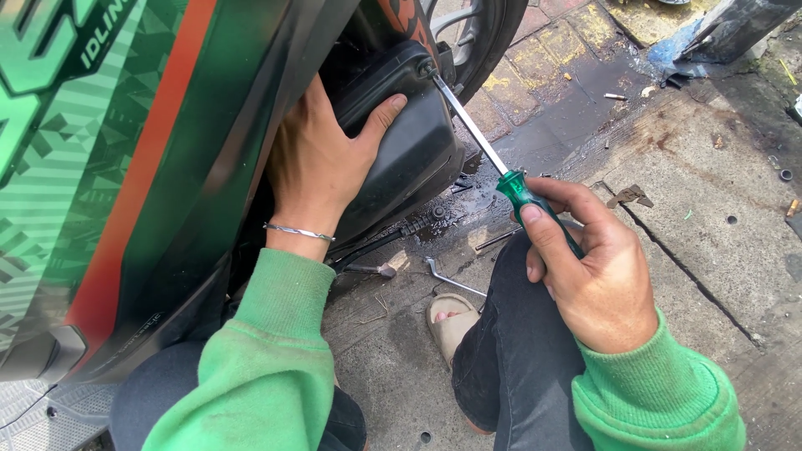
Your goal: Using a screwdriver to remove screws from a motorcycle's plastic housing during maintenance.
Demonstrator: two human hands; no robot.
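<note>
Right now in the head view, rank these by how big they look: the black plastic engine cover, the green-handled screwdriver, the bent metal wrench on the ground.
1. Black plastic engine cover
2. Green-handled screwdriver, held by the right hand
3. Bent metal wrench, farther from the camera and partly hidden by the knee, so less sure

The screwdriver (535, 209) had a translucent green handle and silver shaft; the box (401, 142) was black; the scooter panel (100, 150) at left was green, geometric-patterned, with an orange stripe; sleeves (267, 351) were bright green
</note>
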